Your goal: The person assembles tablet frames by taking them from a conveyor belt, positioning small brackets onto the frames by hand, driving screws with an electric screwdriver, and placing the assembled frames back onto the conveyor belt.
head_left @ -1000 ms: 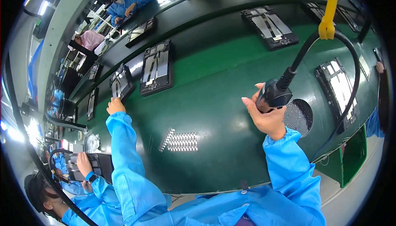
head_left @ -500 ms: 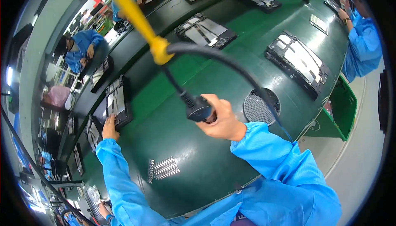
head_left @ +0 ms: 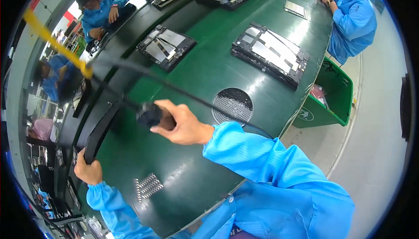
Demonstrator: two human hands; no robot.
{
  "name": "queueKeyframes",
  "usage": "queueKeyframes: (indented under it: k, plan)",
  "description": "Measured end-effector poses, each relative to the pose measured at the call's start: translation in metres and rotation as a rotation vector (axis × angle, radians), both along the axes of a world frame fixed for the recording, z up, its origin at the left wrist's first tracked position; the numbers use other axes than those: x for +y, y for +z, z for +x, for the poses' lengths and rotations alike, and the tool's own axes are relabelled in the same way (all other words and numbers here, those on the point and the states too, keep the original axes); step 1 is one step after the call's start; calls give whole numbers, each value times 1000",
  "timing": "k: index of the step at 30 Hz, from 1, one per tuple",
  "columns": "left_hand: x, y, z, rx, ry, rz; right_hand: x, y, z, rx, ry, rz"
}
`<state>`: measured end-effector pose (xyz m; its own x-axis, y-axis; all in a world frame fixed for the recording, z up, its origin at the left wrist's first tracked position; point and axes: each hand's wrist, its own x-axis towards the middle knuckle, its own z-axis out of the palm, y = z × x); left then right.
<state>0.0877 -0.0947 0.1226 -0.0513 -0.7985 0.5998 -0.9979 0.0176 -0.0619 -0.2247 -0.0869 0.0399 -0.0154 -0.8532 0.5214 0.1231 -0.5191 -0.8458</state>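
My right hand point(head_left: 185, 125) is wrapped round a dark, round-bodied electric screwdriver point(head_left: 149, 115), raised above the table. Its cord leads up to a yellow hanging strap point(head_left: 56, 42), and a black cable point(head_left: 174, 85) loops across in front. The tool's tip is hidden. At the table's left, my left hand point(head_left: 88, 169) grips the near end of a flat black tablet-like device point(head_left: 99, 130), which is tipped up on its edge. Right of the screwdriver lies a round gridded dish point(head_left: 233, 106) holding small dark bits.
Rows of small metal parts point(head_left: 148, 186) lie on the green table point(head_left: 187, 169). Opened tablet-like devices point(head_left: 166, 47) and a stack of them point(head_left: 268, 53) sit farther off. A green bin point(head_left: 336, 104) stands beside the right edge. Co-workers sit at right point(head_left: 355, 16) and far left point(head_left: 100, 12).
My left hand has gone from resting on the flat device to gripping its end, and the device is now tilted up. My view has shifted; the right hand still holds the screwdriver.
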Motion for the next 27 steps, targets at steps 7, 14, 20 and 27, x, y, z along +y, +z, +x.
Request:
queueKeyframes:
  k: [7, 14, 20, 27]
  plan:
    - [94, -6, -105, 36, -410, -105, -6, 37, -70, -37, -104, 62]
    - [171, -64, -161, 96, -515, 333, 7, 23, -110, -114, -94, 41]
    - [199, -111, -182, 433, -511, 448, 11, 17, -107, -128, -97, 57]
    - [198, -114, -201, 461, -511, 410, 17, 13, -113, -50, -98, 32]
